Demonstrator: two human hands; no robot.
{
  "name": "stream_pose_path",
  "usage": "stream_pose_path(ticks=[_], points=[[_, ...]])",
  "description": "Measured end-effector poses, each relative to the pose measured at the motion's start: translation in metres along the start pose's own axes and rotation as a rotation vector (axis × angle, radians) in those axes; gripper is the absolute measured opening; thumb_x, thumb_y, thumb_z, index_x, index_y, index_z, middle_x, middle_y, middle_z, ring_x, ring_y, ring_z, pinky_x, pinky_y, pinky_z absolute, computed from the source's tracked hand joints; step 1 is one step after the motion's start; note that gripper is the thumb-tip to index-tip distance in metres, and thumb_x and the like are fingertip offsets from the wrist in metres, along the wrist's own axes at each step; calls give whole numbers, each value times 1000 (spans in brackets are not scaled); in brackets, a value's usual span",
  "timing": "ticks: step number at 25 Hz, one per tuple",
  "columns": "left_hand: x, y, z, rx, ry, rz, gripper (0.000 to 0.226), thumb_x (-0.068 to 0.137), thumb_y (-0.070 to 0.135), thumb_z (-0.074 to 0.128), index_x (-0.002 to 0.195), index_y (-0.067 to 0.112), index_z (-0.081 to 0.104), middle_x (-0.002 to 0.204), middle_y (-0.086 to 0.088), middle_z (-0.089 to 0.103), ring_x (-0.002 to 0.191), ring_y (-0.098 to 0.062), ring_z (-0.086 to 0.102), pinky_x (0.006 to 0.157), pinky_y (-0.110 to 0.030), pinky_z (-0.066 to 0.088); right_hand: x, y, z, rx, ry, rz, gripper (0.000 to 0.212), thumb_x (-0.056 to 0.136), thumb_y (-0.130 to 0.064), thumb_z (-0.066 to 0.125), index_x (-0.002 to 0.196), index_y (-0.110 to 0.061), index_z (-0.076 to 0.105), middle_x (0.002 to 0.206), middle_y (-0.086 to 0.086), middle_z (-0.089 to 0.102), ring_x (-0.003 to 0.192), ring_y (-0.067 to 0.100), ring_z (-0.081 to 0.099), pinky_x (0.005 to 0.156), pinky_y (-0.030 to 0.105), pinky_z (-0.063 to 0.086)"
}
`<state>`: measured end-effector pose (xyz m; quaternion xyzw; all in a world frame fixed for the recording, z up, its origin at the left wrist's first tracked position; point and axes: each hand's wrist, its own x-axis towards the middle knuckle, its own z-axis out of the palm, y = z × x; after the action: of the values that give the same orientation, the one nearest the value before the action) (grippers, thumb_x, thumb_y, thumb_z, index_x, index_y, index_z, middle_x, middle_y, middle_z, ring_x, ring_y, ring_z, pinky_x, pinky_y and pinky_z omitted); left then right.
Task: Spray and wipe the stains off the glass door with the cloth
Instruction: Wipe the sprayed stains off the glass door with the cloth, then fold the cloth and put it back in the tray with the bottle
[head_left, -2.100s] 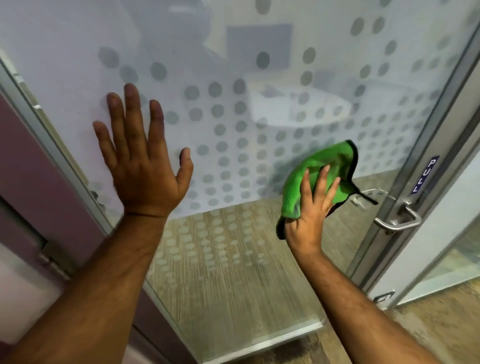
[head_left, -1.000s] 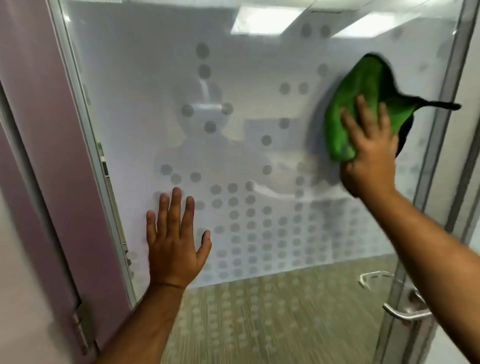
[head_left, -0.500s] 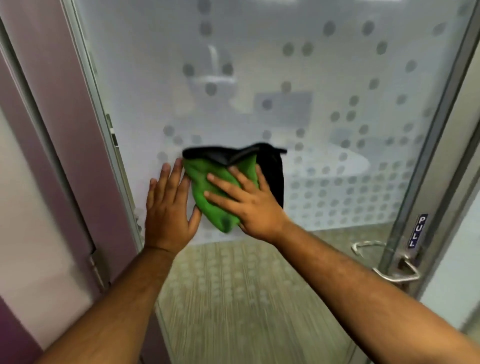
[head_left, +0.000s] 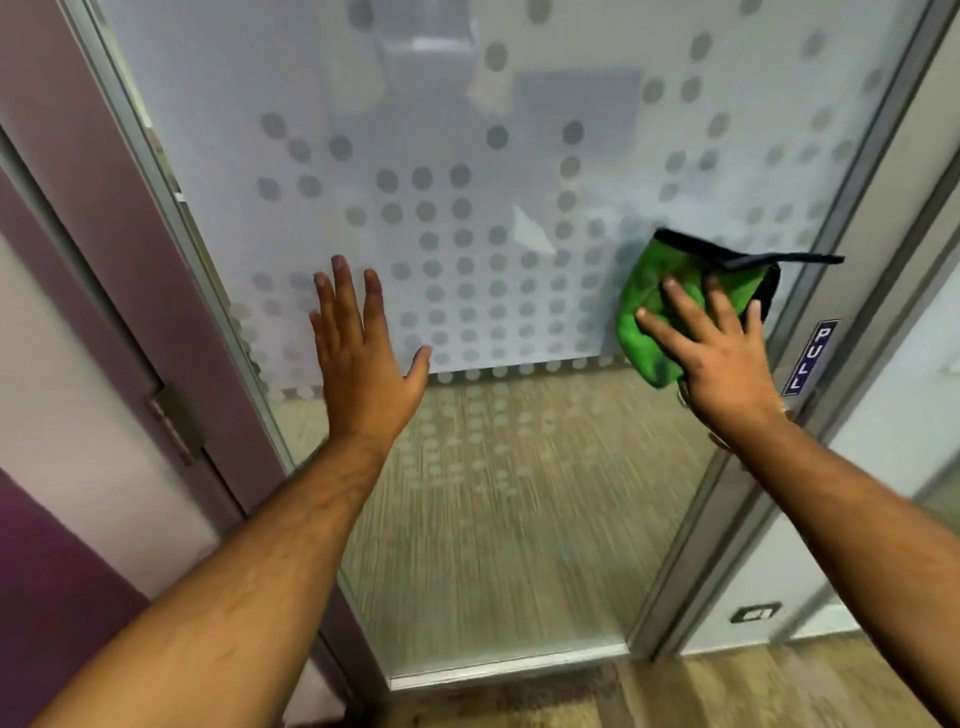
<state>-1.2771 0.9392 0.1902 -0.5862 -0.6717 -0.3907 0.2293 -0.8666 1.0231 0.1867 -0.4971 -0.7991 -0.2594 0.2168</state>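
Both palms flat: left hand (head_left: 358, 358) bare on glass door (head_left: 467, 156), right hand (head_left: 722, 358) pressing cloth (head_left: 649, 306) nr PULL sign (head_left: 811, 357).

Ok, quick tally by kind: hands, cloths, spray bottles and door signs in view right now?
Hands: 2, left hand flat on the glass door, right hand pressing the cloth
Cloths: 1, green cloth
Spray bottles: 0 in view
Door signs: 1, PULL sign
Total: 4

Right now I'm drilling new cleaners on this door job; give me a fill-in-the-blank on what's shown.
1. The cloth under the right hand is ____ in colour.
2. The left hand lies flat on the glass, holding ____.
3. The sign by the cloth reads ____.
4. The cloth is at the glass's ____ edge.

Missing words: green; nothing; PULL; right
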Motion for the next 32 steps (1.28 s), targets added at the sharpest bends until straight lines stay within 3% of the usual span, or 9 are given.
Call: stream_pose_path(ticks=[6, 10, 13, 15, 20, 22, 24, 27, 32], points=[[-37, 33, 16, -73, -100, -40, 102, 94, 45, 74, 172, 25, 11, 181, -8, -13, 168, -31, -8, 130, -56, 32, 2, -90, 19, 282, 47, 116, 107, 69, -7, 75, 166, -33, 38, 182, 0, 11, 160, 54, 16, 120, 81, 23], [-61, 37, 17, -69, -201, 9, 95, 95, 36, 75, 171, 25, 18, 182, -1, -10, 169, -24, -6, 131, -42, 28, -26, -164, 63, 270, -112, -139, 106, 73, -9, 81, 166, -34, 37, 178, -6, 7, 155, 54, 33, 120, 82, 16], [-74, 34, 13, -58, -293, 29, 91, 97, 28, 72, 171, 24, 20, 182, 4, -6, 169, -21, -1, 131, -37, 22, -33, -189, 78, 277, -347, -495, 85, 92, -8, 62, 167, -32, 32, 181, -9, 11, 164, 39, 20, 124, 76, -10], [-84, 33, 12, -102, -347, 9, 86, 99, 17, 68, 170, 26, 21, 182, 10, 0, 168, -16, 9, 129, -34, 26, -32, -184, 73, 401, -381, -517, 75, 91, -8, 58, 161, -32, 44, 178, -11, 25, 165, 30, 18, 128, 75, -2], [-108, 56, 17, -653, -238, -406, 61, 101, -12, 54, 152, 21, 52, 159, -2, 51, 147, -19, 50, 125, -53, 41, -30, -171, 25, 1528, -369, 21, 62, 87, 3, 47, 140, -23, 70, 147, -7, 69, 142, 12, 58, 125, 39, 37], [-112, 69, 12, -873, -93, -724, 39, 106, 6, 60, 138, 29, 62, 146, -2, 63, 140, -20, 58, 121, -52, 46, -31, -162, 6, 1898, -367, 354, 40, 100, 3, 55, 126, -20, 76, 125, 2, 80, 121, 17, 72, 107, 36, 54], [-119, 74, 5, -1114, -173, -909, 30, 106, 38, 62, 133, 27, 67, 139, -5, 71, 136, -28, 65, 115, -52, 52, -36, -149, -3, 2178, -453, 646, 27, 101, -12, 67, 127, -13, 75, 125, 15, 79, 115, 31, 74, 106, 51, 58], [-141, 77, -8, -1338, -530, -1089, 65, 91, 67, 63, 134, 20, 74, 135, -14, 76, 125, -34, 73, 102, -53, 61, -49, -133, -21, 2366, -670, 818, 51, 93, -27, 71, 138, -2, 68, 131, 25, 74, 115, 41, 74, 102, 61, 59], [-179, 89, -23, -1496, -707, -1102, 61, 65, 33, 95, 120, 9, 81, 121, -25, 79, 102, -41, 81, 76, -51, 67, -92, -129, -40, 2354, -808, 1029, 58, 99, -40, 64, 140, 1, 68, 143, 28, 67, 135, 44, 63, 116, 61, 47]])
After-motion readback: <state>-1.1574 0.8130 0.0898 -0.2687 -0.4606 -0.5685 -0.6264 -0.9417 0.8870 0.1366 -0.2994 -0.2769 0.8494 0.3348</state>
